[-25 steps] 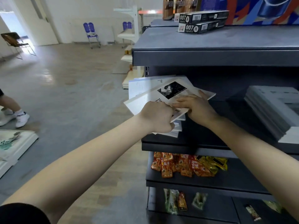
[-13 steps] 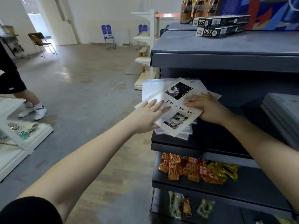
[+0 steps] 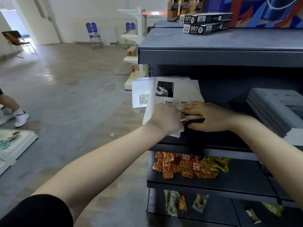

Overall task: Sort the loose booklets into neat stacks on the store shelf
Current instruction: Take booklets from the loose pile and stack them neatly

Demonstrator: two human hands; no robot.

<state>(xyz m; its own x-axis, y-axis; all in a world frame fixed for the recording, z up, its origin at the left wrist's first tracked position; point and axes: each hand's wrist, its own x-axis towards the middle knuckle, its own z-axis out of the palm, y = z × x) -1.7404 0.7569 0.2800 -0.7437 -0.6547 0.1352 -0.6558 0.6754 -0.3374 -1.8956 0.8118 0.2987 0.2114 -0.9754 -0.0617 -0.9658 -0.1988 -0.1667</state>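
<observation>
A pile of white booklets lies at the left end of the dark middle shelf. The top one has a black photo and dark lettering on its cover. One booklet sticks out past the shelf's left edge. My left hand grips the near left side of the pile, fingers curled. My right hand clasps the pile's near right edge, thumb under the pages. A second, neat grey stack of booklets rests further right on the same shelf.
Black "007" boxes sit on the top shelf. Orange and yellow snack packets fill the shelf below, with more packets underneath. A person's leg and white shoe stand on the floor at left, near a white framed panel.
The top booklet has turned from a slanted lie to nearly square with the shelf. My left hand went from flat and open on the cover to curled on the pile's edge.
</observation>
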